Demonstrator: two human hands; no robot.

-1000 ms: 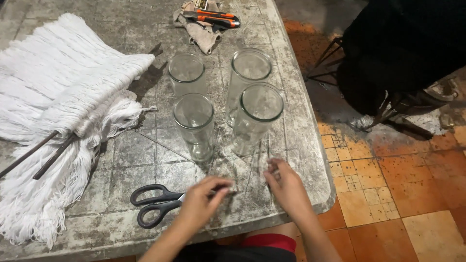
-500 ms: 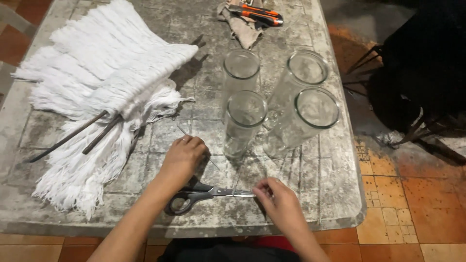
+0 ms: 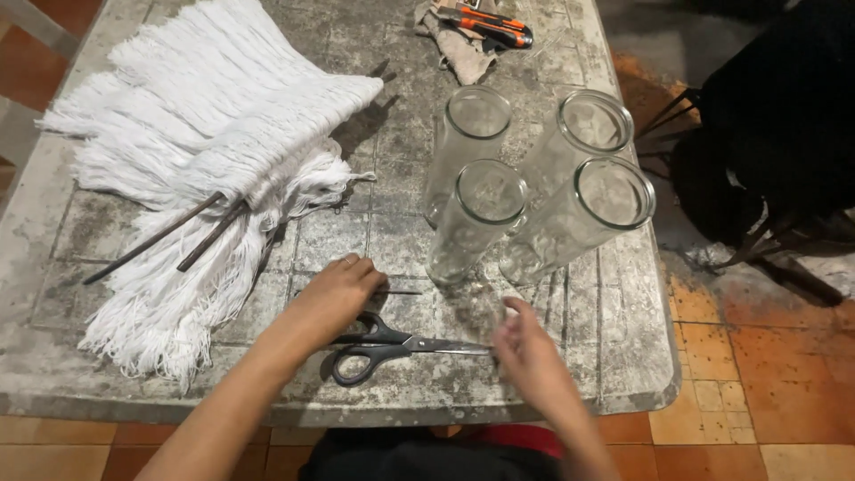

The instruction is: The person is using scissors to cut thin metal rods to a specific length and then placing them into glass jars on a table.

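Your left hand lay palm-down over the handles of the scissors, fingers loosely curled and not yet closed on them. Your right hand hovered half-open at the blade tips, holding nothing I could make out. The scissors lay flat near the table edge, just in front of four jars; white fringe lay to the left. You seemed to be picking them up: that called for fingers through the loops
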